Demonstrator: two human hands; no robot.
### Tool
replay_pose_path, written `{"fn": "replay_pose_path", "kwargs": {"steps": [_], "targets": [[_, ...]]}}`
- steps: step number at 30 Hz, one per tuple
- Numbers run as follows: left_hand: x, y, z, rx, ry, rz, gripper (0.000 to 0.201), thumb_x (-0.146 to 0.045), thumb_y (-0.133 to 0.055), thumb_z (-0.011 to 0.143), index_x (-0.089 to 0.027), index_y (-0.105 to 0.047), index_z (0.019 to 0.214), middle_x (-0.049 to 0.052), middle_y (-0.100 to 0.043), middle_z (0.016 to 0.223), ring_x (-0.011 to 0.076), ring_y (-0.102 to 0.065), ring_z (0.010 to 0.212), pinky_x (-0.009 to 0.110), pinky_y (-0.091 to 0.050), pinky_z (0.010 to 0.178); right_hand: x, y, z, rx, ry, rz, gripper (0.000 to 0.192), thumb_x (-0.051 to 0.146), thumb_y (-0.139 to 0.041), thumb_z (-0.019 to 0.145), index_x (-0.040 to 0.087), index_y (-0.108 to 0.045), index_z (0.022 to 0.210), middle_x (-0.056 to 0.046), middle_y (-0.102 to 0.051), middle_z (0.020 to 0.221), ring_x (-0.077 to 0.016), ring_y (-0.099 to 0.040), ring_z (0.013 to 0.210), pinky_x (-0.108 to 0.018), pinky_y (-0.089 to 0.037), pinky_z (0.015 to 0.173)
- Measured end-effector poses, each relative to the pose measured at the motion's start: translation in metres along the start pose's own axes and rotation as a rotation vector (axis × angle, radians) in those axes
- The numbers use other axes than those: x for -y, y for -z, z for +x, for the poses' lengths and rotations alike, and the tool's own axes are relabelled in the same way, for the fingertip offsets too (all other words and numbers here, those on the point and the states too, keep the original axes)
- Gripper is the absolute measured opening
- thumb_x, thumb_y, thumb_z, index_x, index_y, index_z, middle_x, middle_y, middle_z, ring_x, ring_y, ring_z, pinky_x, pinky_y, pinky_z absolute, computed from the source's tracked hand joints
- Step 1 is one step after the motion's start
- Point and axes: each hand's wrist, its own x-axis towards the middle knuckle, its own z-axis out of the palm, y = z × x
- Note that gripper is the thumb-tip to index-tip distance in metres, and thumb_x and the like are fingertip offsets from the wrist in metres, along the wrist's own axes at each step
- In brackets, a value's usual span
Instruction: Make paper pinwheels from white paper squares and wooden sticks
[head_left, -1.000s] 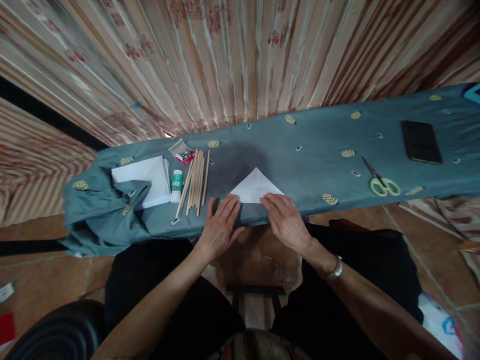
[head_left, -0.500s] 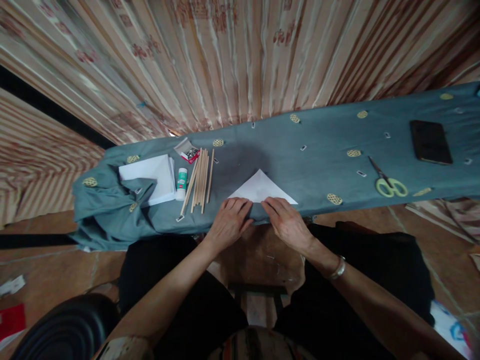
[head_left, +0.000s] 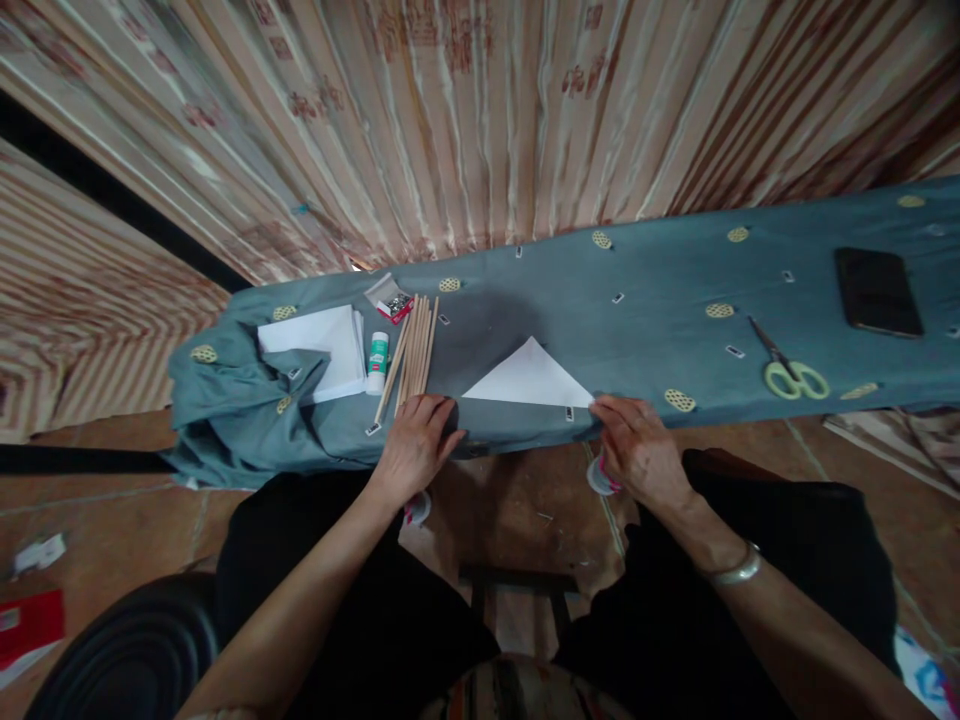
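Observation:
A white sheet of paper folded into a triangle (head_left: 531,376) lies on the cloth near the table's front edge, its point facing away from me. My right hand (head_left: 643,452) has its fingers closed together at the triangle's right corner. Just left of the opposite corner, apart from the paper, my left hand (head_left: 418,445) rests at the table edge with its thumb spread and holds nothing. Its fingertips are close to the near ends of several thin wooden sticks (head_left: 420,345).
Left of the sticks are a glue stick (head_left: 378,362), a small open box of metal pins or tacks (head_left: 391,300) and a stack of white paper (head_left: 341,345). Scissors (head_left: 795,378) and a dark phone-like slab (head_left: 877,290) lie on the right. A striped curtain (head_left: 480,130) hangs behind the table.
My hands have moved apart along the paper's near fold, the left one off past the left corner, the right one to the right corner. The view has shifted slightly.

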Motion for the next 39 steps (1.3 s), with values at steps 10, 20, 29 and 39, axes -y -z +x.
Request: {"fn": "replay_pose_path", "kwargs": {"steps": [10,20,29,39], "targets": [[-0.01,-0.006,0.017,-0.089,0.052,-0.122,0.045,-0.041,-0.044,0.1,-0.015,-0.049,0.136,0.016,-0.06,0.125,0.0284,-0.057,0.116,0.046,-0.048,0.101,0.003,-0.019,0.046,-0.009,-0.278,0.176,0.048,0.051,-0.05,0.094,0.014,-0.066,0.119,-0.021,-0.062,0.133,-0.0342,-0.058,0.121,-0.054,-0.047,0.102],[-0.008,-0.009,0.029,-0.1,0.103,-0.238,0.046,-0.043,-0.043,0.101,-0.014,-0.051,0.135,0.017,-0.059,0.133,0.0278,-0.055,0.124,0.046,-0.045,0.107,0.004,-0.026,0.059,-0.052,-0.376,0.422,0.01,0.029,-0.063,0.082,0.022,-0.07,0.082,-0.014,-0.069,0.126,-0.0293,-0.065,0.117,-0.048,-0.048,0.102],[-0.009,-0.015,0.035,-0.109,0.117,-0.287,0.041,-0.041,-0.051,0.098,-0.017,-0.057,0.131,0.014,-0.06,0.131,0.0275,-0.056,0.122,0.046,-0.045,0.108,0.013,-0.024,0.07,0.048,-0.391,0.366,0.033,0.035,-0.063,0.083,0.02,-0.071,0.111,-0.014,-0.067,0.13,-0.0317,-0.061,0.122,-0.053,-0.043,0.109],[-0.013,-0.015,0.036,-0.097,0.11,-0.293,0.036,-0.037,-0.055,0.096,-0.017,-0.06,0.126,0.015,-0.061,0.131,0.0284,-0.056,0.12,0.049,-0.046,0.106,0.017,-0.035,0.075,0.103,-0.424,0.513,0.009,0.03,-0.068,0.077,0.024,-0.072,0.082,-0.009,-0.068,0.128,-0.0286,-0.064,0.119,-0.048,-0.047,0.105]]}}
